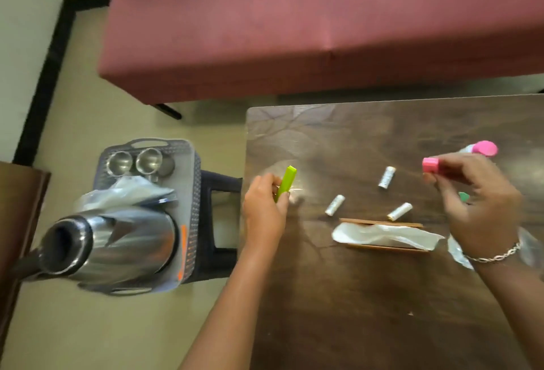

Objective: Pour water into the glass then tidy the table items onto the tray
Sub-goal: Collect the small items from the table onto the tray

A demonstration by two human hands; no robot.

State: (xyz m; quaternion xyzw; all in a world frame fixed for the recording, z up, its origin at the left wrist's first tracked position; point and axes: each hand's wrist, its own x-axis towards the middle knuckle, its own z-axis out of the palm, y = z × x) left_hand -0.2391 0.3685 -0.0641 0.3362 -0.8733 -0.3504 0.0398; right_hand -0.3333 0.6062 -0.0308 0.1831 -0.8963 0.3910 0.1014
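Dark wood-grain table (368, 296) fills the near right of the view, with pale floor to its left and a maroon bench (294, 30) beyond. Nearest on the table lies a flat wooden holder (382, 247) with a white napkin (382, 235) draped across it, its long side running left to right. Just past it three small silver cylinders lie apart from each other: one (334, 205) nearer the left hand, one (399, 211) in the middle, one (386, 177) farther back.

The left hand (266, 210) pinches a green stick-shaped item (285, 182), fingers closed round its lower end so it points up and away. The right hand (477, 201) holds a pink block (430, 165) between fingertips and thumb; something small and green (464, 197) shows behind its fingers, too hidden to name. A pink-capped bottle (482, 148) lies just beyond that hand, and crumpled clear plastic (459, 251) sits by the right wrist.

The tray (194, 193) sits off the table on a dark stool (220, 222), to the left of both hands, so the left hand is much the nearer one and its green item would travel leftward across the gap. In the tray, a steel jug (117, 243) lies toward the near end, a crumpled plastic bag (126, 196) is in the middle, and two steel cups (119, 162) stand upright at the far end. Whether the cups hold water cannot be told, and no glass is plain to see
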